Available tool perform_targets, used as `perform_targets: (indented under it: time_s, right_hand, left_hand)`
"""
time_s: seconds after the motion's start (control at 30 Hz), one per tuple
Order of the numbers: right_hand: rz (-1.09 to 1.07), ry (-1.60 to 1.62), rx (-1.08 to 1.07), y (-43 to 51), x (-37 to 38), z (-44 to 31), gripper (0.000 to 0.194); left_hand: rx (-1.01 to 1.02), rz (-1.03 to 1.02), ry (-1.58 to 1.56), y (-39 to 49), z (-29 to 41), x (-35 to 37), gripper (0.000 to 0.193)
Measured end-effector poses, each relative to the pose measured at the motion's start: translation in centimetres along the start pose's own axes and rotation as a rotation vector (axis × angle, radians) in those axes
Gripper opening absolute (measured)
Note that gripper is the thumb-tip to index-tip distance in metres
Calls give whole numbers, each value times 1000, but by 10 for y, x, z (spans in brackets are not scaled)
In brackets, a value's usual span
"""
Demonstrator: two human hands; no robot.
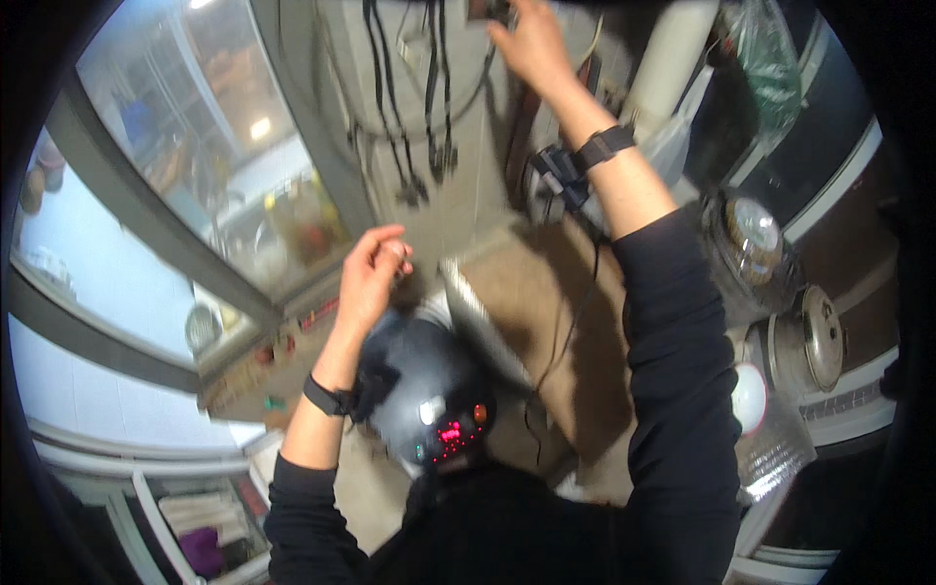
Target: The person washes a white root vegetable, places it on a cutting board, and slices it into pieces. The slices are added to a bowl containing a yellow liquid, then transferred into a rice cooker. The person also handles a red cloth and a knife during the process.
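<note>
My right hand (537, 44) is raised at the top edge, its fingers at a small dark object (486, 9) on the wall; whether it grips it is not plain. My left hand (376, 274) is half curled in the air, with no object visible in it. Below it stands a rounded black appliance (431, 387) with a lit red display, perhaps a rice cooker. Black cables with plugs (442, 157) hang down the wall between the hands. A black device (559, 175) is near my right wrist strap. Both wrists wear black straps.
A brown board or carton (548, 322) lies beside the appliance. On the right are a lidded metal pot (823, 336), a white bowl (749, 398) and a bagged item with a clear lid (753, 227). A framed window (197, 131) stands at left, and a pale pipe (669, 55) at upper right.
</note>
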State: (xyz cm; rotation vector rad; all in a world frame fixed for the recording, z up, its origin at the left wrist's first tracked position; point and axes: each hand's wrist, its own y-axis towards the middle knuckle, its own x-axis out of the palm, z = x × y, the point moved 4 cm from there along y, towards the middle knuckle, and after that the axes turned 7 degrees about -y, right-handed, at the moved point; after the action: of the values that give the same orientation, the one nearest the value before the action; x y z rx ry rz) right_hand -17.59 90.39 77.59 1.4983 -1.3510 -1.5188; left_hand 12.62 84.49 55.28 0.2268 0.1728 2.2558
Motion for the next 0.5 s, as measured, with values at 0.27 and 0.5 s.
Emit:
perform_targets:
  time_s: [0.27,0.5]
  right_hand:
    - [-417,529,308,-246,-104,-96,41]
    - [-779,640,1042,-518,-187,-156,40]
  left_hand:
    - [-169,79,37,-175,-70,-38,32]
    - [-81,122,394,-310,-134,-60,35]
